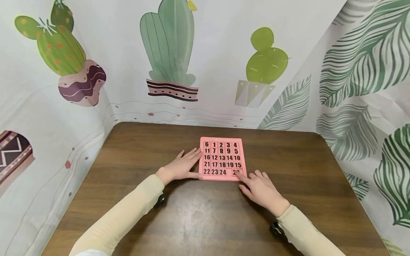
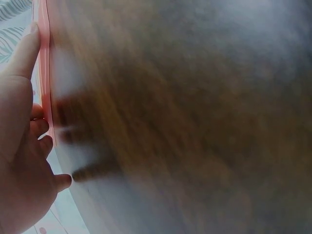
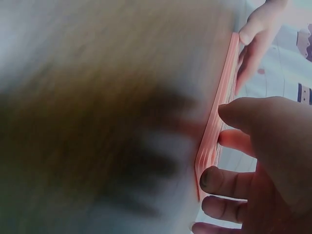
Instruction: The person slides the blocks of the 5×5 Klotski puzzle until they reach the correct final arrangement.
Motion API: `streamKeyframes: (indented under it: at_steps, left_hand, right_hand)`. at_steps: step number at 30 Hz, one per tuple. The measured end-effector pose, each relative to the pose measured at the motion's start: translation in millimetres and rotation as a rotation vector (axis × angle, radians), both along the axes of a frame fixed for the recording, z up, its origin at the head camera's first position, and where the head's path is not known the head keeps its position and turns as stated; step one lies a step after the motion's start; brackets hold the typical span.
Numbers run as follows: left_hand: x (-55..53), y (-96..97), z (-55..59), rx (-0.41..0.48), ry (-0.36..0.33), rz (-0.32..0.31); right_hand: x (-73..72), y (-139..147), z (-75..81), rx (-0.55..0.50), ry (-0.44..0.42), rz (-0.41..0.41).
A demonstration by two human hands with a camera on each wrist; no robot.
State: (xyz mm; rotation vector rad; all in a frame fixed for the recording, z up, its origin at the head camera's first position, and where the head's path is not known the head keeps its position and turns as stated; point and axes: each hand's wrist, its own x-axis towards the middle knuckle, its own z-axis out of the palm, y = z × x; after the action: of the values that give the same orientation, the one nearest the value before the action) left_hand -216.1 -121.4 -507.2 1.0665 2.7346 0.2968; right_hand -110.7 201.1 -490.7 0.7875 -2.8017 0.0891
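A pink number slide puzzle (image 1: 222, 158) lies flat on the brown table, its black-numbered tiles facing up. In its bottom row a gap shows right of the 24 tile, beside a tile (image 1: 235, 172) whose number is partly covered. My left hand (image 1: 180, 168) rests along the left edge, fingers extended and thumb at the lower left corner. With its index fingertip, my right hand (image 1: 261, 190) touches that partly covered tile; the other fingers stay off the board. In the right wrist view the puzzle (image 3: 219, 109) appears edge-on, beyond it the left hand (image 3: 263, 29).
The wooden table (image 1: 288, 153) reaches back to a white wall covering (image 1: 221, 64) printed with cacti and leaves. Dark straps (image 1: 277, 229) sit at both wrists, by the pale sleeves (image 1: 128, 206).
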Motion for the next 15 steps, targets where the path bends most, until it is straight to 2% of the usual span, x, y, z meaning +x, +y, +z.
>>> streamKeyframes:
  at_steps: [8,15]
  left_hand:
    - [0.9,-1.7,2.7,0.003,0.003,-0.002]
    - [2.6,0.4,4.0,0.0,-0.002,-0.006]
  right_hand:
    - [0.7,6.4,3.8,0.009,0.012,-0.017]
    - [-3.0,-18.1,3.6,-0.015,-0.028,0.025]
